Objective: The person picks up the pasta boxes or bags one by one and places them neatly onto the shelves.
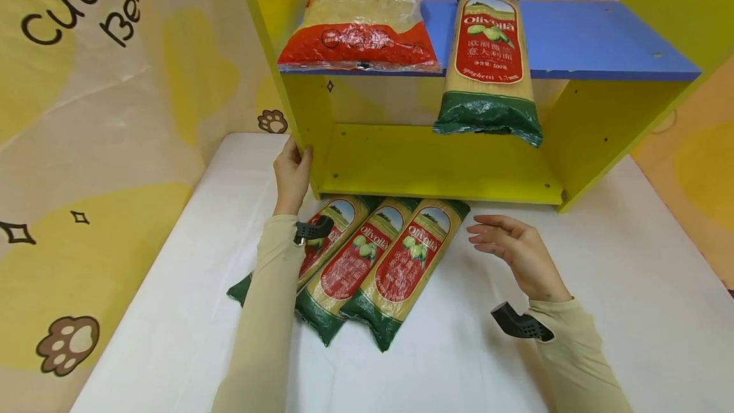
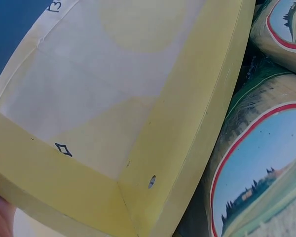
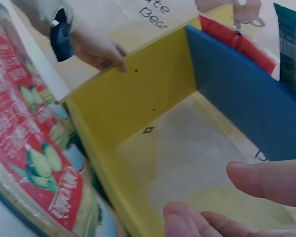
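Note:
My left hand (image 1: pixel 292 176) grips the front edge of the left side panel (image 3: pixel 138 74) of a yellow and blue shelf (image 1: pixel 436 164), thumb on the inner face. In the left wrist view only a bit of that hand (image 2: pixel 0 217) shows at the left border. My right hand (image 1: pixel 518 253) hovers over the white table, right of the spaghetti packs, fingers loosely bent with nothing between them; its thumb and fingertips show in the right wrist view. Three green-ended spaghetti packs (image 1: pixel 401 266) lie slanted side by side in front of the shelf, the leftmost partly hidden by my left forearm.
On the blue board (image 1: pixel 602 43) lie a red and clear pasta bag (image 1: pixel 361 24) at the left and another spaghetti pack (image 1: pixel 490 62), its green end jutting past the front edge. Printed cloth (image 1: pixel 115 113) hangs behind. The white table (image 1: pixel 459 362) extends in front.

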`<act>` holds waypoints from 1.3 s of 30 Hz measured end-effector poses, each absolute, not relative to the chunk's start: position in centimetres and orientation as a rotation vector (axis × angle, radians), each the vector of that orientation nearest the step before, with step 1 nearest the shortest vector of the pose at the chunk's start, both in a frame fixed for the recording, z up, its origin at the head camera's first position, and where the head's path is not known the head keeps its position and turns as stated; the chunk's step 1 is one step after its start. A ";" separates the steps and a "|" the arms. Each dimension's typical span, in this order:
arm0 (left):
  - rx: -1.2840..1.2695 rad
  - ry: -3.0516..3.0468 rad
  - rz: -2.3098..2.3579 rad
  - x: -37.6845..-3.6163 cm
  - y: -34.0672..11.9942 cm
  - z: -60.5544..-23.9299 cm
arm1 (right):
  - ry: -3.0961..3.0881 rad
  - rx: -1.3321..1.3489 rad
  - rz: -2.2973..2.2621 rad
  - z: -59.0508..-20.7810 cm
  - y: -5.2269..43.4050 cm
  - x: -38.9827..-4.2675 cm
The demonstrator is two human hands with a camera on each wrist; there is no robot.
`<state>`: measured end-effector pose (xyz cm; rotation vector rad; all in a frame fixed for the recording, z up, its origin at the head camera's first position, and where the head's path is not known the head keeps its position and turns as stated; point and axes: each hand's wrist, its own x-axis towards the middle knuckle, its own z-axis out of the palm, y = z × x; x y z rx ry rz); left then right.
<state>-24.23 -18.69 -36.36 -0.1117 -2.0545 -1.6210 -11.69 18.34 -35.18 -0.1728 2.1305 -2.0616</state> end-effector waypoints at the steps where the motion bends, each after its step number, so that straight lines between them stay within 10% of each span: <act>1: -0.108 -2.055 -1.620 -24.3 -18.7 -36.4 | 2.133 -0.161 -2.049 -35.4 18.3 -11.6; 39: -0.111 -2.069 -1.650 -22.2 -17.5 -34.0 | 1.830 0.001 -1.965 -41.6 16.1 -11.8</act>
